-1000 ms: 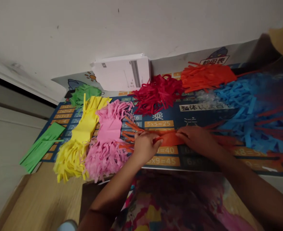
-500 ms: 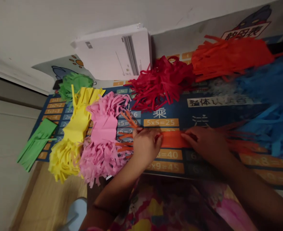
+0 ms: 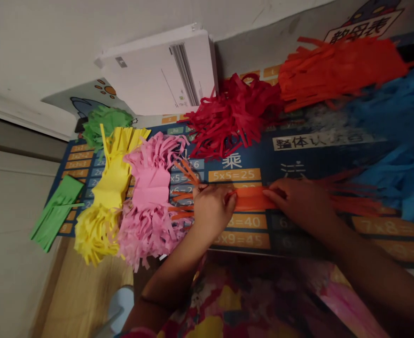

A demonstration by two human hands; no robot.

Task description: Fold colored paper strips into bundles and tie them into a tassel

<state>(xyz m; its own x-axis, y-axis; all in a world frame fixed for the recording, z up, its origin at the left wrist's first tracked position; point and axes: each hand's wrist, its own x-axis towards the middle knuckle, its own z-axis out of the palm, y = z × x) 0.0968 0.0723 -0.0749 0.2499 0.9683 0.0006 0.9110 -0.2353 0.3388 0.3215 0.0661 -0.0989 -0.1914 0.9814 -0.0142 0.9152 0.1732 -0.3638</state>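
Observation:
Between my hands lies an orange strip of fringed paper (image 3: 251, 199), its cut ends spreading out to the left and right over the table. My left hand (image 3: 213, 209) is closed on the strip's left part, thumb and fingers pinching it. At the other side my right hand (image 3: 298, 202) pinches it near the middle with thumb and forefinger. Just left of my left hand is a pink fringed paper bundle (image 3: 151, 188), with a yellow fringed bundle (image 3: 111, 188) beside it. Blue fringed paper (image 3: 397, 178) lies to the right of my right hand.
Along the back are a crimson fringed bundle (image 3: 238, 117), an orange-red fringed bundle (image 3: 344, 70) and a green one (image 3: 104, 124). A white box (image 3: 157, 75) leans against the wall (image 3: 69, 33). Folded green paper (image 3: 58, 211) overhangs the left edge of the printed table mat (image 3: 240, 241).
The view has shifted slightly. Both hands keep their hold on the orange paper strip, with hardly any movement along it.

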